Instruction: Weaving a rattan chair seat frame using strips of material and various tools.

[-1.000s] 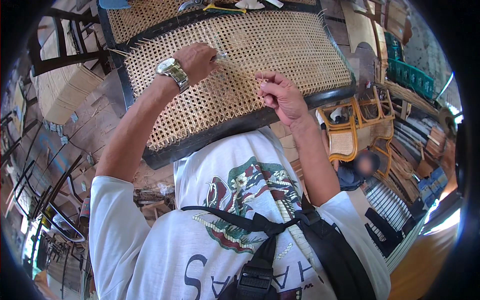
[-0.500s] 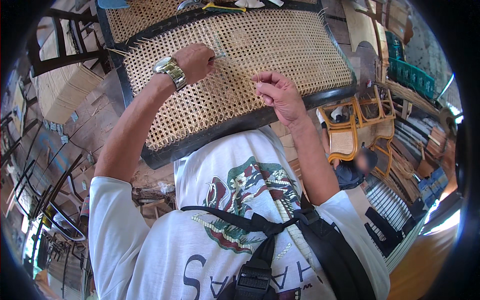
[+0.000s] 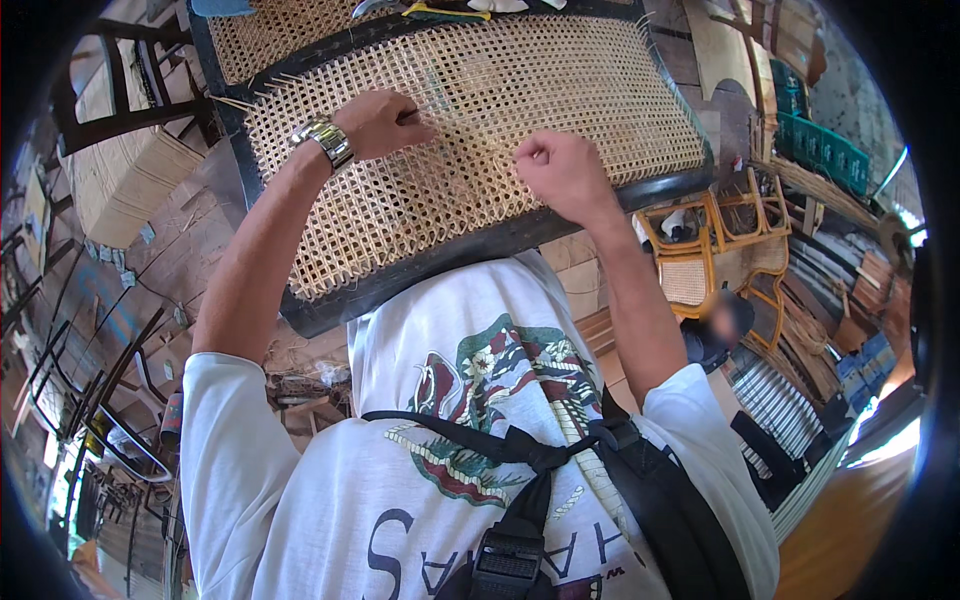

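Note:
A woven cane panel (image 3: 470,190) in a dark wooden frame (image 3: 430,262) lies in front of me, its holes forming an open lattice. Over its left half, my left hand (image 3: 385,125) is closed, with a metal watch at the wrist. Its curled fingers hide whatever they hold. To the right of it, my right hand (image 3: 565,175) is closed low over the weave, thumb and fingers pressed together at what looks like a thin cane strand. Loose cane ends (image 3: 235,103) stick out at the panel's left edge.
Beyond the frame's crossbar is a second cane section (image 3: 270,40), with a yellow-handled tool (image 3: 445,14) at the top. A cardboard-wrapped block (image 3: 130,190) stands left. Right are orange-brown chair frames (image 3: 710,245), a person (image 3: 715,325) and green crates (image 3: 820,150).
A small metal tool that showed at my left fingertips is now out of sight. My right fingers have curled in, and that hand has turned knuckles up.

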Demonstrator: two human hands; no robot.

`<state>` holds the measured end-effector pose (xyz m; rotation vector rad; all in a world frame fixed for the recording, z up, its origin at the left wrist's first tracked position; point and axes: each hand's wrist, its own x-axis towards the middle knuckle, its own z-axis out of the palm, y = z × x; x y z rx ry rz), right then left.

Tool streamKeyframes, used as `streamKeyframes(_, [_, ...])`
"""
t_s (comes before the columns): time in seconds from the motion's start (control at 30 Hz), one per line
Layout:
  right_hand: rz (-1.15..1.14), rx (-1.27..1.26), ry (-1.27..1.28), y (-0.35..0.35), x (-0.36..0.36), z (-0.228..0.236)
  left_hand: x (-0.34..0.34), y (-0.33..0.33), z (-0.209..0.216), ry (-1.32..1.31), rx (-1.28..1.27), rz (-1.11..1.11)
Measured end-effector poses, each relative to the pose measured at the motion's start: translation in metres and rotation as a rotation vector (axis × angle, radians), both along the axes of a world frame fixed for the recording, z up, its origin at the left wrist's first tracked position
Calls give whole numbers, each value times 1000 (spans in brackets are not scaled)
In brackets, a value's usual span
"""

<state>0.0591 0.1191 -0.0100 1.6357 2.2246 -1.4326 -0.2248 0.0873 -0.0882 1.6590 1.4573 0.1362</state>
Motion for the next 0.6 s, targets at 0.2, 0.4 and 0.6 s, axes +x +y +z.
streamKeyframes(0.2, [12,577,-391,7,2,-28,0,3,0,-59,-56,23])
streamKeyframes(0.4, [-363,-64,269,16,11,-20,-3,-4,1,-74,-108,83])
streamKeyframes(0.6, [-433,-661,750,5,-11,-5,-1,0,-3,-88,-142,97])
